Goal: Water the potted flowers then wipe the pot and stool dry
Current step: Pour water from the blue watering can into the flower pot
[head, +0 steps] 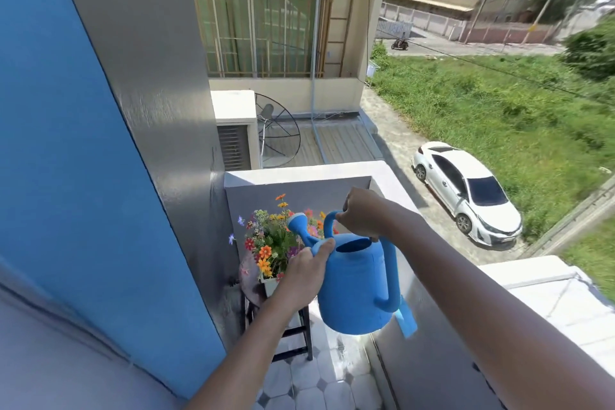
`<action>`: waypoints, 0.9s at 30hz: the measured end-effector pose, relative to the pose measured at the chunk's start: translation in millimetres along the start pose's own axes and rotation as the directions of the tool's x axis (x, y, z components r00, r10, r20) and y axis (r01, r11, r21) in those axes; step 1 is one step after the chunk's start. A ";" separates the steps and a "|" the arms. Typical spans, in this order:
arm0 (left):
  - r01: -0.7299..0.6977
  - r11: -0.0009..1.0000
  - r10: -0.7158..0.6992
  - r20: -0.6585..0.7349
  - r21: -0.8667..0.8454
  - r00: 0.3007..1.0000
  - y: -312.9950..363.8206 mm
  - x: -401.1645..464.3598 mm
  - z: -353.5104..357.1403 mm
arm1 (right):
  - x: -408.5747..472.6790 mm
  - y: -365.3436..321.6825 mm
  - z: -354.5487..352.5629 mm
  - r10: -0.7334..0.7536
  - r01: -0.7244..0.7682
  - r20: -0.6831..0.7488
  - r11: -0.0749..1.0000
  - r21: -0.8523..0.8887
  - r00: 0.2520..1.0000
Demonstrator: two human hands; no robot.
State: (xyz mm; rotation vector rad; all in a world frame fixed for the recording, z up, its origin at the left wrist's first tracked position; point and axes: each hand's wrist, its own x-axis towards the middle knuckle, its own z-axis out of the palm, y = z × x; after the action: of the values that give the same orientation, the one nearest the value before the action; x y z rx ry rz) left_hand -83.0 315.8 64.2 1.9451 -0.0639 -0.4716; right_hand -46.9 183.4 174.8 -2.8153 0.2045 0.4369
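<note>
A blue plastic watering can (357, 289) hangs in the air over the balcony, its rose-tipped spout (298, 225) pointing left at the flowers. My right hand (362, 216) grips the top handle. My left hand (307, 273) holds the can's body at the base of the spout. The flowers (273, 236), orange, red and purple, stand in a white pot (269, 285) that is mostly hidden by my left hand. The pot sits on a round-topped stool (248, 276) with dark legs in the balcony corner. A light blue cloth (406, 318) sticks out behind the can.
A blue and grey wall (133, 176) closes the left side. The white-topped balcony parapet (392, 183) runs behind the stool and along the right. The floor has pale octagonal tiles (312, 376). Far below are a white car (466, 193) and grass.
</note>
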 end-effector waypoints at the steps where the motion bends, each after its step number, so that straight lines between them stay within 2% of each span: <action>1: -0.005 1.000 0.006 0.009 -0.004 1.000 3.0 -0.5 3.8 | -1.5 4.3 -0.5 0.007 -0.007 -0.009 1.000 0.002 1.000; 6: -0.055 0.998 0.054 0.075 0.008 0.996 10.5 -0.5 19.1 | -9.2 24.5 -4.4 0.055 -0.055 -0.027 0.998 0.018 0.998; 16: -0.033 0.999 0.034 0.162 -0.009 0.986 10.6 -4.4 38.7 | -18.3 41.2 -5.3 0.101 -0.102 -0.025 0.994 -0.040 0.995; 23: 0.015 0.999 -0.011 0.103 -0.034 0.995 0.8 -15.9 28.7 | -22.9 24.0 3.0 0.073 -0.072 0.020 0.997 -0.021 0.997; 27: 0.026 1.000 -0.026 0.017 -0.004 1.000 -8.6 -23.9 13.8 | -23.8 8.5 9.5 0.016 -0.017 0.039 1.000 0.023 0.999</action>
State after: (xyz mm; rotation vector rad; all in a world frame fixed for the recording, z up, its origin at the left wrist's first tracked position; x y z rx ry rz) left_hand -111.3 313.5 58.9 1.9403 -0.0481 -0.5051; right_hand -73.5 180.4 171.4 -2.7819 0.2235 0.4901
